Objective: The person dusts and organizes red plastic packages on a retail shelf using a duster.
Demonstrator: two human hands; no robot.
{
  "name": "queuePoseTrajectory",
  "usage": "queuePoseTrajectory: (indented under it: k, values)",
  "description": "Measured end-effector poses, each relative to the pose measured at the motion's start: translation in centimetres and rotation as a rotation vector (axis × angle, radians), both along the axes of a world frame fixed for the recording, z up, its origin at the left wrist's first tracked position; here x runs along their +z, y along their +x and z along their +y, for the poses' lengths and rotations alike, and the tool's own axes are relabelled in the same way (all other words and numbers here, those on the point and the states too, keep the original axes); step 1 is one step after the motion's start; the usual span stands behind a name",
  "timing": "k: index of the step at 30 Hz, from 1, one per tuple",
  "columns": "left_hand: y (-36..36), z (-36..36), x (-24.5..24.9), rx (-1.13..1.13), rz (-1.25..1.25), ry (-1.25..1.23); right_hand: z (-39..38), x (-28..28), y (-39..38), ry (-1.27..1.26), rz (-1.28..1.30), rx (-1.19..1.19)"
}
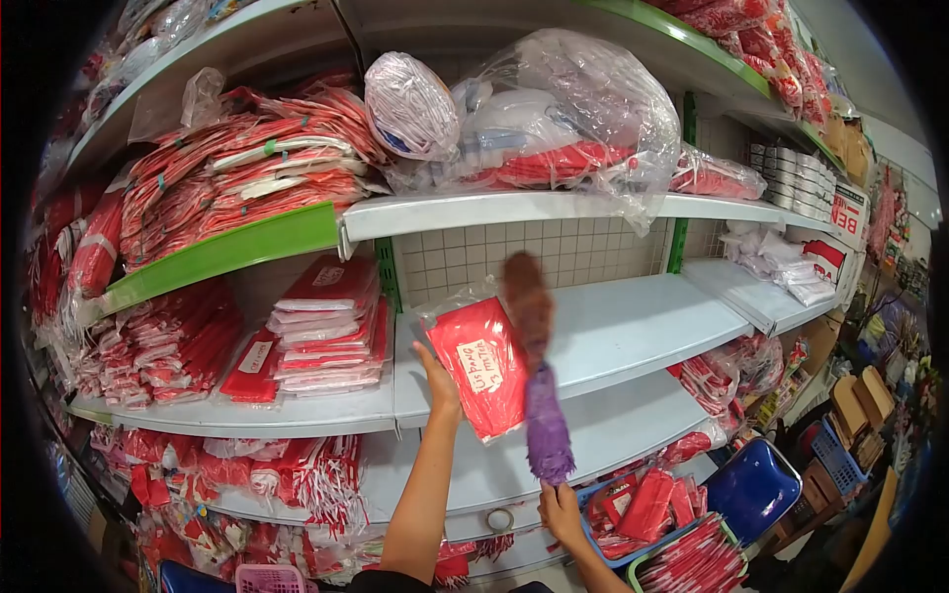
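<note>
My left hand [438,383] is clamped on the left edge of a flat red packet in clear plastic, white handwritten label [479,370], before the pale metal shelf [633,318], near its front left corner. My right hand [560,509] grips the lower end of a purple-and-brown fluffy duster [549,425], top blurred. Judgement: pinch slick film firmly, keep wrist loose, strokes light.

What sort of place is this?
Probably a shop or its stockroom: tiered shelves hold stacks of plastic-wrapped red goods, and the red packet in the left hand bears a handwritten label.
</note>
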State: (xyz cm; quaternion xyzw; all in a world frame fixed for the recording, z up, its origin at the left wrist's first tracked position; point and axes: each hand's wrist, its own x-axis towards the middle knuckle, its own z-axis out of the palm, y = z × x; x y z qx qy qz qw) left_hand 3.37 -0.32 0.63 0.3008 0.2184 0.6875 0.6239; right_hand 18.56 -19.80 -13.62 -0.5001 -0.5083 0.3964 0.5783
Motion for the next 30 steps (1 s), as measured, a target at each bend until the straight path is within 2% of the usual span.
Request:
queuePoseTrajectory:
  k: [1, 2, 3, 5, 6, 8, 11, 12, 15, 16, 17, 19, 20, 23, 24, 25, 26, 27, 28, 29, 30]
  values:
    - [0.1, -0.4, 0.3, -0.002, -0.009, 0.0, -0.1, -0.6, -0.2, -0.043, 0.103, -0.049]
    - [0.1, -0.6, 0.5, -0.005, -0.018, 0.001, 0.5, -3.5, -0.2, -0.057, 0.092, -0.053]
    - [0.1, -0.9, 0.9, -0.007, -0.025, 0.005, -0.1, -3.6, -0.3, -0.112, 0.015, -0.008]
    - [0.4, -2.6, 1.9, 0.205, 0.053, -0.135, -1.4, -2.0, -0.9, 0.172, -0.428, 0.026]
    - [-0.1, -1.5, 1.0, 0.135, -0.131, 0.039, -1.0, -2.6, -1.0, 0.175, -0.372, -0.035]
    - [-0.6, -1.0, 0.9, -0.002, -0.095, -0.011, -0.1, -4.8, -1.1, 0.177, -0.26, -0.151]
    - [-0.8, -0.7, 0.6, -0.101, -0.046, -0.007, 0.2, -5.8, -1.8, -0.096, 0.377, 0.023]
    - [-1.0, -0.8, 0.7, -0.12, -0.042, -0.003, 0.2, -6.8, -2.1, -0.113, 0.176, -0.014]
    - [-2.0, 0.9, -1.5, -0.171, -0.162, -0.023, -1.7, -3.0, -3.1, 0.229, -0.335, 0.023]
    - [-2.1, 0.8, -1.4, -0.195, -0.19, 0.011, -1.7, -3.1, -2.9, 0.191, -0.319, 0.039]
    - [-2.1, -0.1, -0.5, -0.22, -0.218, 0.045, -1.4, -4.2, -2.6, 0.083, -0.151, 0.042]
    - [-0.6, -1.4, 1.6, -0.066, -0.085, 0.048, -0.9, -6.0, -2.4, -0.141, 0.183, 0.049]
    - [-0.7, -1.6, 1.7, -0.094, -0.093, 0.048, -1.1, -5.9, -2.5, -0.11, 0.334, 0.087]
    - [-1.3, -0.7, 1.0, -0.028, 0.032, 0.014, -2.5, -2.8, -2.9, -0.005, -0.104, 0.077]
    - [-1.8, -0.6, -0.5, -0.086, 0.075, -0.009, -2.2, -3.3, -2.4, 0.022, -0.212, 0.047]
    - [-1.0, 0.6, -1.1, -0.041, -0.142, 0.079, -1.6, -4.2, -1.3, 0.048, -0.32, 0.019]
    - [-1.8, 1.6, -1.5, -0.204, -0.107, 0.123, -1.4, -3.9, -1.0, 0.073, -0.429, -0.007]
    - [-2.7, 2.4, -2.0, -0.365, -0.071, 0.164, -1.3, -3.5, -1.0, -0.014, -0.288, -0.041]
    - [-1.1, -0.6, 1.2, -0.131, -0.07, 0.098, -1.1, -1.1, -1.3, -0.102, -0.148, -0.074]
    - [-1.0, -1.1, 1.6, -0.124, -0.085, 0.079, -1.1, 0.2, -1.4, -0.19, -0.01, -0.108]
    - [-0.9, -1.4, 1.9, -0.117, -0.099, 0.062, -0.5, 0.5, -1.5, -0.127, -0.128, -0.127]
